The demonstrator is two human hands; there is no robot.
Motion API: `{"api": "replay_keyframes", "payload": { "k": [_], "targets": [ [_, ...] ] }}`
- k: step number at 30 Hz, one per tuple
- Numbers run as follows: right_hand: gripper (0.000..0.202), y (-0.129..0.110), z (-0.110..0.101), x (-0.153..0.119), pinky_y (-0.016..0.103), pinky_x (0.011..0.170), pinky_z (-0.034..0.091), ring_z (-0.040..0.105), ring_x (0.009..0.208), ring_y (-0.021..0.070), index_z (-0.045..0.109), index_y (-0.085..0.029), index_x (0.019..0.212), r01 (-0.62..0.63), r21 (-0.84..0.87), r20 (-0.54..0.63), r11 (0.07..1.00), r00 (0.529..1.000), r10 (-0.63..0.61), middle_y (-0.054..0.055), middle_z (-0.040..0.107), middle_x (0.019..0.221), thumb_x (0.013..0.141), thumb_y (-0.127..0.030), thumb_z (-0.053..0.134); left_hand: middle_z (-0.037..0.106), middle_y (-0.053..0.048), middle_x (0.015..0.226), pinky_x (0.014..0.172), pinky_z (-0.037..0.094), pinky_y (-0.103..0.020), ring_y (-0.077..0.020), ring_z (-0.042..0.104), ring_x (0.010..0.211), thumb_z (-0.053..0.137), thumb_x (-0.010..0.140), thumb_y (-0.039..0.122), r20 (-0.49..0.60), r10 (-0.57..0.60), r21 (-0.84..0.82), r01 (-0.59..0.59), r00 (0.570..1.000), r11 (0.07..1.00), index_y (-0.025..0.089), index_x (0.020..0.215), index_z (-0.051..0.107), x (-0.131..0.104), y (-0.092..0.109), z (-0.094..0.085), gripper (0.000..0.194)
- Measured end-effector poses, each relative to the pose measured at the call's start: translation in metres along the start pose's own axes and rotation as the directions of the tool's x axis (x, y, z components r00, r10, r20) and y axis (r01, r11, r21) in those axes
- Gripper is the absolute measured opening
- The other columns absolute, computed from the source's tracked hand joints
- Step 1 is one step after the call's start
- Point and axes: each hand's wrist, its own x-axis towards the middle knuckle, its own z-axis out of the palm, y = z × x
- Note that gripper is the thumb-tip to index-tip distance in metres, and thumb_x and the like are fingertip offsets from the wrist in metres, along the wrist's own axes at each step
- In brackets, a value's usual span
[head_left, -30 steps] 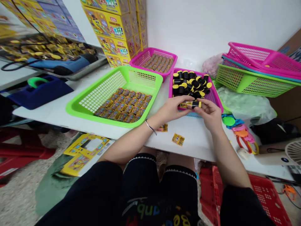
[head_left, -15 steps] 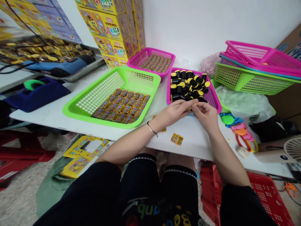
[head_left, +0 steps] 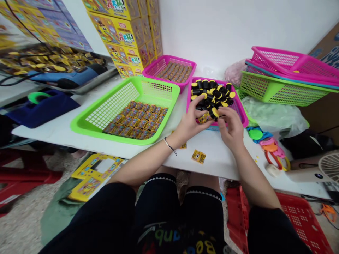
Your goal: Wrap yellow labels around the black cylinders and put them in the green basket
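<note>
The person's left arm is reaching forward and inward, a thin band circling its wrist, while the left hand (head_left: 194,121) is curling, index finger raised and the other fingers bent. The right forearm is angling inward from the other side, and the right hand (head_left: 231,127) is facing the left, fingers bending and pointing towards it.

The left hand (head_left: 191,120) held a small black container (head_left: 209,115) with a yellow cap and a printed yellow wrapper, tilted over the near edge of a pink basket (head_left: 242,118) of similar black containers (head_left: 212,92). The right hand (head_left: 231,127) was at its capped end, fingers and thumb parted (whether they touched it was hard to tell). To the left, a green basket (head_left: 92,123) held rows of wrapped pieces (head_left: 137,120). A flat printed wrapper (head_left: 198,156) lay on the white table (head_left: 219,160).
</note>
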Motion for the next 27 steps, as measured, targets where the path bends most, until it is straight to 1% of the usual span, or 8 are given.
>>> {"api": "replay_keyframes", "payload": {
  "k": [2,5,10,14,17,20,23,27],
  "targets": [
    [0.047,-0.002,0.000,-0.002,0.049,0.099,0.056,0.061,0.123,0.0283,0.057,-0.030,0.132,0.193,-0.161,0.096,0.968,0.979,-0.179,0.011,0.064,0.130,0.088,-0.041,0.069,0.075,-0.010,0.114,0.089,0.063,-0.034,-0.0213,0.077,0.098,0.077,0.084,0.042,-0.030,-0.062,-0.124,0.058,0.998,0.991,0.025,0.155,0.016,0.001,0.004,0.002,0.095],
    [0.070,-0.001,0.004,-0.006,0.053,0.106,0.050,0.059,0.124,0.0304,0.045,-0.029,0.145,0.353,-0.260,0.160,0.899,0.934,-0.321,0.013,0.060,0.131,0.082,-0.033,0.075,0.077,-0.009,0.103,0.080,0.063,-0.031,-0.0192,0.078,0.086,0.077,0.085,0.043,0.012,-0.132,-0.252,0.131,0.991,0.959,0.024,0.154,0.011,0.002,0.007,0.005,0.097],
    [0.067,0.001,0.012,-0.015,0.053,0.100,0.051,0.061,0.111,0.0288,0.044,-0.031,0.142,0.398,-0.380,0.032,0.835,0.908,-0.418,0.009,0.060,0.117,0.080,-0.022,0.068,0.073,-0.001,0.091,0.065,0.058,-0.024,-0.0131,0.074,0.071,0.078,0.082,0.042,0.218,-0.169,-0.353,0.239,0.961,0.905,0.027,0.149,0.016,0.000,0.009,0.004,0.092],
    [0.066,-0.001,0.017,-0.020,0.053,0.095,0.054,0.062,0.108,0.0293,0.044,-0.031,0.141,0.454,-0.408,0.096,0.792,0.884,-0.458,0.009,0.062,0.114,0.080,-0.029,0.069,0.068,0.002,0.084,0.059,0.056,-0.022,-0.0124,0.071,0.067,0.067,0.087,0.024,0.415,-0.132,-0.300,0.272,0.900,0.914,0.024,0.146,0.020,-0.004,0.007,0.001,0.075],
    [0.061,0.001,0.021,-0.022,0.055,0.104,0.052,0.063,0.109,0.0281,0.047,-0.031,0.140,0.492,-0.472,0.141,0.732,0.861,-0.488,0.008,0.065,0.114,0.083,-0.029,0.070,0.064,-0.007,0.107,0.071,0.059,-0.026,-0.0149,0.071,0.083,0.064,0.080,0.013,0.312,-0.130,-0.160,0.188,0.941,0.969,0.021,0.144,0.021,-0.006,0.002,0.003,0.078],
    [0.054,0.003,0.024,-0.022,0.055,0.109,0.051,0.064,0.105,0.0248,0.051,-0.028,0.137,0.505,-0.570,0.148,0.648,0.839,-0.524,0.007,0.067,0.110,0.086,-0.028,0.069,0.052,-0.014,0.129,0.084,0.058,-0.031,-0.0187,0.066,0.103,0.065,0.076,0.015,0.161,-0.125,-0.070,0.138,0.979,0.988,0.019,0.143,0.019,-0.007,0.002,0.008,0.080],
    [0.053,0.001,0.023,-0.021,0.054,0.108,0.053,0.065,0.104,0.0233,0.050,-0.024,0.136,0.534,-0.568,0.150,0.626,0.815,-0.559,0.007,0.068,0.109,0.087,-0.028,0.069,0.055,-0.006,0.110,0.069,0.054,-0.027,-0.0131,0.063,0.082,0.065,0.081,0.020,0.204,-0.162,-0.148,0.194,0.965,0.970,0.021,0.144,0.016,-0.007,0.007,0.006,0.080],
    [0.055,-0.003,0.019,-0.020,0.054,0.106,0.054,0.067,0.103,0.0225,0.049,-0.028,0.137,0.573,-0.485,0.131,0.661,0.794,-0.593,0.005,0.069,0.108,0.086,-0.031,0.070,0.043,0.008,0.075,0.049,0.037,-0.020,-0.0058,0.045,0.053,0.068,0.083,0.024,0.449,-0.159,-0.299,0.315,0.880,0.901,0.024,0.141,0.018,-0.005,0.017,-0.005,0.076]
  ]
}}
